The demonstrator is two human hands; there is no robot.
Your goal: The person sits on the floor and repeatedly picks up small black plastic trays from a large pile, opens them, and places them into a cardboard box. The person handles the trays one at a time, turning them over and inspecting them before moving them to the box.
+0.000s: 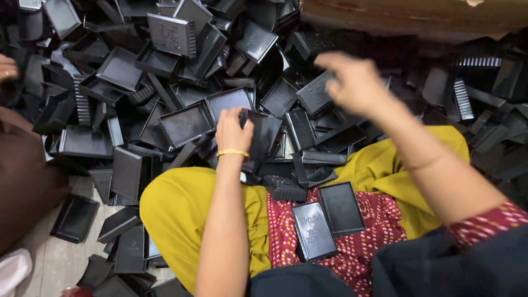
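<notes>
1. Left hand (pixel 232 132): grip clamped on a black plastic tray (pixel 263 135), w/ tray at 3 o'clock of the hand.
2. Two black lids (pixel 327 220) lie on lap, at 5 o'clock.
3. Right hand (pixel 355 82), blurred over the tray pile (pixel 165 82); can't tell its grip.

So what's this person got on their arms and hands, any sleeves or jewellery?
The left hand is bare, with a thin yellow bangle at the wrist and no sleeve in view along the forearm. The right hand is bare and blurred; no ring can be made out. Its arm shows a short red sleeve with a small pale dotted print near the elbow.
</notes>
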